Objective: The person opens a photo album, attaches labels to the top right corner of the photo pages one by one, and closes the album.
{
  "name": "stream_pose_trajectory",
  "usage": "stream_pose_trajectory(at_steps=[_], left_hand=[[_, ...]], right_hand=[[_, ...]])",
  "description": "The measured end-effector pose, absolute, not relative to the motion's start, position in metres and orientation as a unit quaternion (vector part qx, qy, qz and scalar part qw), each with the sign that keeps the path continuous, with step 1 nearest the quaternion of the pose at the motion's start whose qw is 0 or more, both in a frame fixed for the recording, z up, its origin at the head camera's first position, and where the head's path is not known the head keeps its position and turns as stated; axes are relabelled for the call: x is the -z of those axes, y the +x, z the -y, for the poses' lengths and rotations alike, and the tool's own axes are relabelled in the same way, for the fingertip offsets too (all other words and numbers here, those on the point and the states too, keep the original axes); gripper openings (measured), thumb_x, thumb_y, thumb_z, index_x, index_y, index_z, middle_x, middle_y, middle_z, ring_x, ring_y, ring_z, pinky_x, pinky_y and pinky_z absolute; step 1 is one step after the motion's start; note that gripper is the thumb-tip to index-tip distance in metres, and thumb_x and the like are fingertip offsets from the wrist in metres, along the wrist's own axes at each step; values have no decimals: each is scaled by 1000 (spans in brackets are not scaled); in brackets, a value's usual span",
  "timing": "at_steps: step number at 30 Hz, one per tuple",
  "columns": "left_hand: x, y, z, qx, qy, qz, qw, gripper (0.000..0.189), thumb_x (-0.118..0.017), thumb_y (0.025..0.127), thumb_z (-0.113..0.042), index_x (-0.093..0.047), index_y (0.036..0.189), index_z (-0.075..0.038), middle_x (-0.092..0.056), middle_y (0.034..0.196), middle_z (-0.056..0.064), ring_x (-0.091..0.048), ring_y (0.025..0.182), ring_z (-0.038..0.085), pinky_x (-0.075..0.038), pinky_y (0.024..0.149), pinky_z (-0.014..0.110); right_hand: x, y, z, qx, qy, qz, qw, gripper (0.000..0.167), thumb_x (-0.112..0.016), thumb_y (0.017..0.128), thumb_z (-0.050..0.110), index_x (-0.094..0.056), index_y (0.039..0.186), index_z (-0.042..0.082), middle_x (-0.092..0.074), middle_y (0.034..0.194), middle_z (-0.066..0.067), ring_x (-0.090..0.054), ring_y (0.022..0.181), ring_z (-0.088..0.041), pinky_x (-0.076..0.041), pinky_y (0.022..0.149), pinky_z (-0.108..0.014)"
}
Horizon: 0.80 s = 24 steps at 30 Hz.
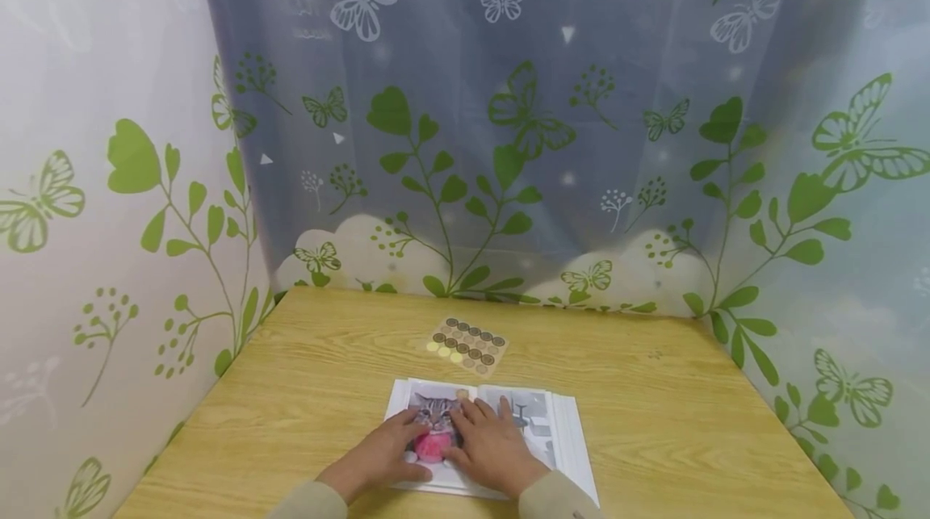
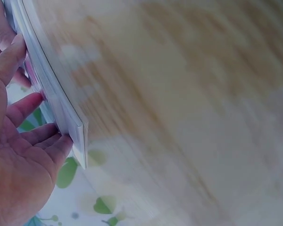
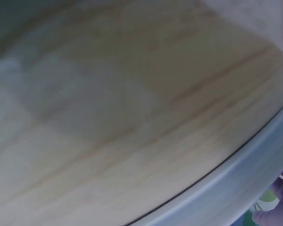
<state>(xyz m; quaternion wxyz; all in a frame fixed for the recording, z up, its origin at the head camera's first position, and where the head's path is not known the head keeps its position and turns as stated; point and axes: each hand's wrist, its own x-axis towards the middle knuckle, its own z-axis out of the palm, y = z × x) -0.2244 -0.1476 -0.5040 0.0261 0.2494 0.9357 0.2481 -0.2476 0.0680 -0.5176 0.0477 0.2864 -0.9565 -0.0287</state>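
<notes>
An open photo album or picture book point(image 1: 567, 446) lies on the table, its pages edged in white. On its left page is a picture of a tabby cat point(image 1: 433, 414) with a pink patch below the face. My left hand point(image 1: 381, 450) rests at the left side of this page, fingers touching the picture. In the left wrist view, the fingertips point(image 2: 63, 141) meet the page near its edge. My right hand point(image 1: 494, 442) lies with fingers spread over the page's right side and the fold. A small round tan spot point(image 1: 462, 395) shows just beyond its fingertips.
Behind the book lies a sheet of round stickers point(image 1: 468, 345), dark brown, tan and pale yellow. The wood-grain table point(image 1: 654, 406) reaches back to a curtain point(image 1: 465, 140) printed with leaves and butterflies, which also hangs at both sides.
</notes>
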Motion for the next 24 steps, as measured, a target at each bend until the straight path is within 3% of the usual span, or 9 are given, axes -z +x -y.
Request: stream_pose_trajectory(at_steps=[8, 14, 24], left_hand=[[503, -226, 147, -208, 228, -951, 35, 71, -81, 77, -45, -62, 133, -5, -44, 146, 26, -46, 130, 46, -39, 105, 60], [500, -224, 148, -178, 237, -955, 21, 71, -81, 77, -48, -63, 131, -6, -47, 144, 25, -48, 128, 44, -40, 105, 58], [495, -225, 152, -179, 240, -954, 11, 58, -83, 74, -37, -69, 120, -5, -53, 136, 26, -51, 124, 45, -42, 102, 60]], right_hand=[[513, -246, -75, 9, 288, 957, 44, 74, -38, 97, 67, -44, 150, 15, -40, 155, -8, -41, 138, -30, -22, 113, -64], [510, -245, -79, -12, 292, 955, 40, 74, -41, 96, 65, -43, 150, 14, -42, 153, -10, -40, 139, -30, -21, 113, -64], [510, -247, -87, -40, 290, 956, 30, 65, -48, 98, 56, -47, 147, 15, -41, 152, -14, -37, 140, -33, -25, 114, -60]])
